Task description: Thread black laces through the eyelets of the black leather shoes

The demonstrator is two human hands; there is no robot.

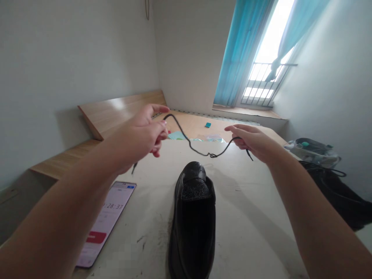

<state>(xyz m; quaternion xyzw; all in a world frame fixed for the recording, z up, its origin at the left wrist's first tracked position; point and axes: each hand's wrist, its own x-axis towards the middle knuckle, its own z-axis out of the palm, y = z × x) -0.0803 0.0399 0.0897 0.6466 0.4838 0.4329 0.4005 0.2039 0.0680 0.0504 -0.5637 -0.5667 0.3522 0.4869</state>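
Observation:
A black shoelace (190,145) hangs in the air between my two hands, sagging in the middle with a small loop or loose knot at its lowest part. My left hand (148,133) pinches it near one end, the index finger stretched out, and a tip of lace dangles below. On the other side my right hand (247,140) is closed on the lace, its free end hanging under the fingers. Below the lace a black leather shoe (195,190) stands upright on the white table, toe pointing away. It is apart from both hands.
Under my left forearm lies a phone (116,217) with a timer on its screen. A black bag-like item (334,190) and a bin-like container (315,151) are at the right. Behind the white table (250,217) is a wooden surface (192,119) with a small teal object (208,125).

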